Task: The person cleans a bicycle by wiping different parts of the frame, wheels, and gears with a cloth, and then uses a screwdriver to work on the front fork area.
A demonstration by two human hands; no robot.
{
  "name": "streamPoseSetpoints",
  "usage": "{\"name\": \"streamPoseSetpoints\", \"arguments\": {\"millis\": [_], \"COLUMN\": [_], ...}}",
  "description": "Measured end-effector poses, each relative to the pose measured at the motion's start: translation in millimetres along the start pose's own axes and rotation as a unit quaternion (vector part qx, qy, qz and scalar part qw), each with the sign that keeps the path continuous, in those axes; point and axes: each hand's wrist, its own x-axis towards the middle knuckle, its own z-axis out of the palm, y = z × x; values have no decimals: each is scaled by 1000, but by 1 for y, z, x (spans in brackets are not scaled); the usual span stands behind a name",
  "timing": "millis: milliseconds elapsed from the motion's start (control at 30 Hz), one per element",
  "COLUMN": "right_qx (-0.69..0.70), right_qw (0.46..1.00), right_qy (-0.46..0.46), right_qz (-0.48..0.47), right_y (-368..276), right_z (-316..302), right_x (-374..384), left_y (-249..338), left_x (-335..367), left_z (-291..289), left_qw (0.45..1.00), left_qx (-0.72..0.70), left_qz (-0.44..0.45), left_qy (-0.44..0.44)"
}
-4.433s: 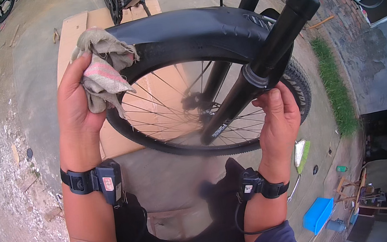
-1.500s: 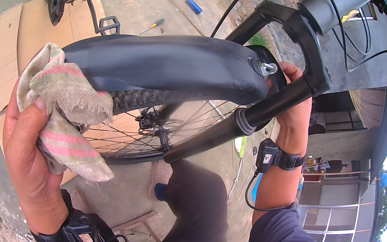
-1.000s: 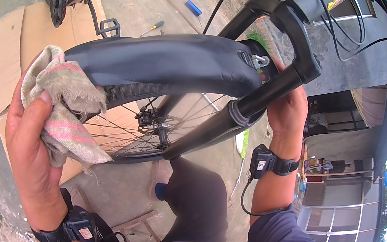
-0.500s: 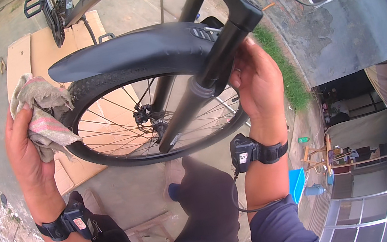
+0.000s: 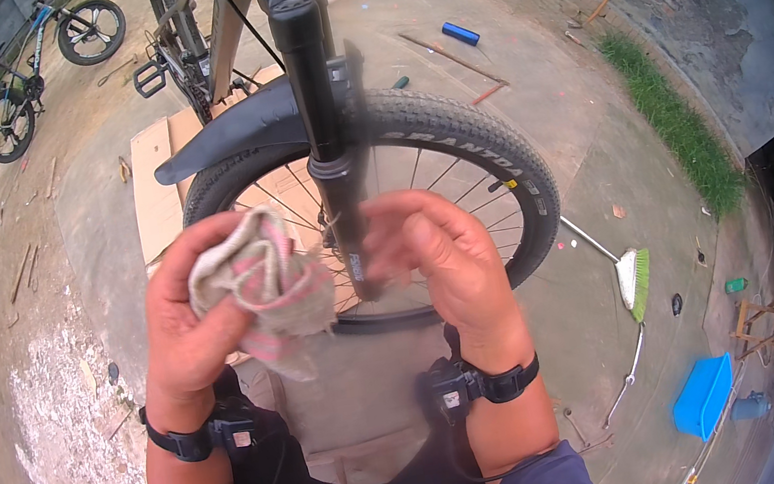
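Note:
My left hand (image 5: 180,330) grips a crumpled beige-and-pink cloth rag (image 5: 260,272), fingers wrapped round its left side. Close to the black front fork leg (image 5: 318,111) of a bicycle, my right hand (image 5: 460,266) is raised with its fingers apart and somewhat blurred; whether they touch the fork cannot be made out. Behind both hands stands the knobby front tyre (image 5: 466,133) with its thin spokes. A black mudguard (image 5: 247,124) covers the tyre's upper left part. The rag and my hands hide some of the lower wheel.
Flattened cardboard (image 5: 162,212) lies under the bicycle. A broom (image 5: 635,284) with green bristles and a blue bin (image 5: 704,400) are on the right. Another bicycle (image 5: 33,83) stands far left. A blue cylinder (image 5: 460,34) and sticks lie on the ground beyond the wheel.
The view has shifted, and the wheel and fork now appear more head-on. The left hand has brought the rag inward from the tyre's left; the right hand has come lower beside the fork.

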Motion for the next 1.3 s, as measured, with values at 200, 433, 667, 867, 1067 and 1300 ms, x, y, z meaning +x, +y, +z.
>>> {"name": "streamPoseSetpoints", "arguments": {"millis": [200, 433, 667, 867, 1067, 1300], "right_qx": [192, 311, 441, 441, 360, 283], "right_qw": [977, 943, 892, 890, 925, 949], "right_qy": [-73, -72, 23, 17, 55, 86], "right_qz": [60, 97, 96, 115, 112, 114], "right_y": [26, 35, 55, 59, 57, 56], "right_z": [12, -5, -6, -13, 1, 9], "right_x": [-13, -27, -23, -21, -18, -14], "left_y": [-13, -30, -48, -42, -32, -36], "left_x": [4, -3, -24, -38, -40, -43], "left_z": [81, 104, 136, 137, 129, 103], "left_qw": [907, 792, 802, 820, 821, 831], "left_qx": [323, 528, 535, 509, 500, 482], "left_qz": [263, 301, 259, 249, 272, 276], "left_qy": [-63, -65, -59, -82, -43, -39]}}
